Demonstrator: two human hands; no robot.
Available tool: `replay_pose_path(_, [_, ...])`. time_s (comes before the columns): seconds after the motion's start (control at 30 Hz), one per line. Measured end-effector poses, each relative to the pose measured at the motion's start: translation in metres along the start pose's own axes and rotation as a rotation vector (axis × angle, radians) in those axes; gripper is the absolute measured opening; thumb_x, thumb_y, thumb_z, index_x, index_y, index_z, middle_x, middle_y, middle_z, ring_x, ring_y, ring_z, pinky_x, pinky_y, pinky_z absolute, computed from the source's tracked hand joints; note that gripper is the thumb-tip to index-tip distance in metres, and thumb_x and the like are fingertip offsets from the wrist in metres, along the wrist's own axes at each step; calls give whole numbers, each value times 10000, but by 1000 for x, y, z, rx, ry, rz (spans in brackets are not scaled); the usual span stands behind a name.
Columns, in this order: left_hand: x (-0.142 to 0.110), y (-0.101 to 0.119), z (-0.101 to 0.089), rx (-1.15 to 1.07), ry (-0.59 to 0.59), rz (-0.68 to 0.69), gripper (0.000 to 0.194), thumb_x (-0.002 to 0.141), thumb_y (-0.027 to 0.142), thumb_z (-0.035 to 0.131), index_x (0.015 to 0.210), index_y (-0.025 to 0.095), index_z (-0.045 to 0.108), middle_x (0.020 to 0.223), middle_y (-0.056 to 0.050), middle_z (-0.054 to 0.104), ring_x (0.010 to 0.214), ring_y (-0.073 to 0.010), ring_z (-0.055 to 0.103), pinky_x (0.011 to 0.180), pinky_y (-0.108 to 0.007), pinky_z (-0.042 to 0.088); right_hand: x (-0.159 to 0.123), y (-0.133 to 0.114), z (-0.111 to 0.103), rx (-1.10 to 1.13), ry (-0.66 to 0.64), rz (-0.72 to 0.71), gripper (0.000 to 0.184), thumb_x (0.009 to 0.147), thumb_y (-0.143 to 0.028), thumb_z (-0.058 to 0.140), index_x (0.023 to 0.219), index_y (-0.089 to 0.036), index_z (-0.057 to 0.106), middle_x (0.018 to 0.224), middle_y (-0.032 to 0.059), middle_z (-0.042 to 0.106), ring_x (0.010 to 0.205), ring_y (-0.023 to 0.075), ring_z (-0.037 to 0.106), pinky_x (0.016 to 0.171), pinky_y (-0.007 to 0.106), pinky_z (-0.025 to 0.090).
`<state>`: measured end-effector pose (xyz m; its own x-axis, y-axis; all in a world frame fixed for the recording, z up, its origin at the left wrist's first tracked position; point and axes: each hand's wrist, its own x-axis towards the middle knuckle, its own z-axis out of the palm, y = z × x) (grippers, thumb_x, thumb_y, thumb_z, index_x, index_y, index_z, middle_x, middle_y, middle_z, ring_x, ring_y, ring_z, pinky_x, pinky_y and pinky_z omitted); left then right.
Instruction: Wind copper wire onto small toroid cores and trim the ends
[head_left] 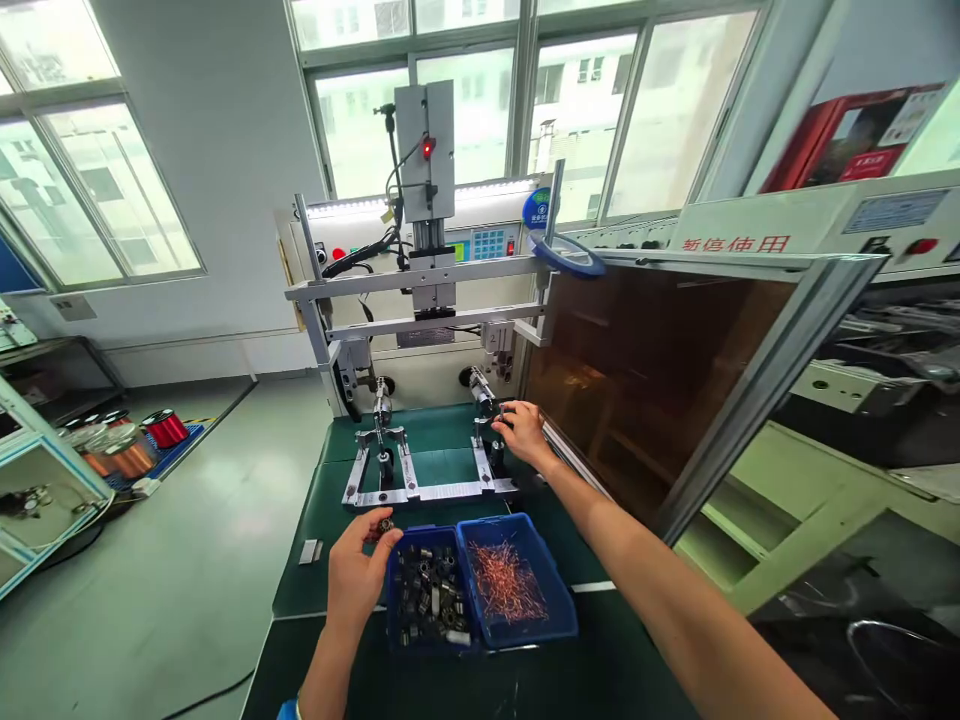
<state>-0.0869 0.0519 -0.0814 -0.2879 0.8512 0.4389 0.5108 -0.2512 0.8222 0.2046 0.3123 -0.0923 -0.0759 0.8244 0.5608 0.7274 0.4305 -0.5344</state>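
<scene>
Pinches a small part (385,525) between thumb and fingertips of left hand (358,568), lower centre, and curls right hand (523,434) beside spindle (481,389), mid-frame, with unclear grip.

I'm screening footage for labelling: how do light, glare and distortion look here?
Head view: the middle windows are bright, partly washed out; head view: a pale sheen on the floor; head view: the far-left window slants, likely lens stretch; head view: the small part in the left hand lacks clear detail.
</scene>
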Motion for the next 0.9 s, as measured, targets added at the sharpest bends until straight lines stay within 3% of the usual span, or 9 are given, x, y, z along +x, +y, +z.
replay_pose_path(0.2, [1, -3, -3, 64, 10, 30, 311, 888, 472, 655, 1073, 233, 726, 963, -58, 711, 840, -250, 669, 757, -363, 566, 0, -9, -14, 48, -49, 128, 146, 774, -311, 701, 846, -190, 741, 1302, 91, 609, 1311, 315, 405, 1096, 529, 322])
replay_pose_path(0.3, [1, -3, -3, 65, 7, 27, 300, 897, 463, 658, 1085, 238, 721, 965, -47, 705, 832, -235, 660, 755, -345, 559, 4, -17, -29, 90, -92, 277, 295, 788, -418, 697, 978, -194, 727, 1287, 117, 609, 1282, 314, 459, 1091, 505, 365])
replay_pose_path(0.4, [-1, -2, -2, 55, 0, 37, 290, 901, 453, 667, 1093, 241, 716, 959, -37, 702, 822, -222, 653, 752, -327, 553, 12, -29, -38, 188, -221, 520, 494, 908, -591, 481, 1034, -156, 677, 969, 112, 699, 952, 240, 655, 874, 455, 532])
replay_pose_path(0.47, [-2, -2, -2, 50, 2, 47, 284, 900, 446, 671, 1090, 240, 715, 944, -33, 700, 801, -214, 650, 749, -319, 552, 18, -37, -39, 280, -313, 680, 592, 943, -636, 353, 1069, -132, 636, 799, 71, 692, 717, 179, 669, 694, 384, 571])
replay_pose_path(0.53, [-2, -2, -2, 49, 7, 52, 281, 900, 445, 672, 1085, 238, 716, 936, -33, 698, 785, -212, 648, 747, -319, 552, 22, -45, -37, 363, -355, 792, 599, 955, -633, 328, 1116, -124, 598, 744, 36, 675, 610, 138, 644, 598, 323, 563])
replay_pose_path(0.67, [-2, -4, -3, 59, -4, 60, 291, 912, 459, 663, 1101, 243, 707, 961, -34, 697, 815, -217, 648, 757, -323, 545, 25, -55, -36, 453, -346, 907, 509, 952, -588, 414, 1098, -135, 595, 760, 14, 657, 574, 102, 608, 526, 260, 529])
replay_pose_path(0.9, [-3, -4, -5, 61, -4, 72, 287, 927, 455, 660, 1121, 247, 695, 971, -21, 695, 829, -200, 639, 761, -301, 535, 24, -57, -39, 538, -301, 1029, 518, 945, -588, 429, 1139, -129, 571, 865, 46, 663, 642, 111, 618, 543, 262, 533])
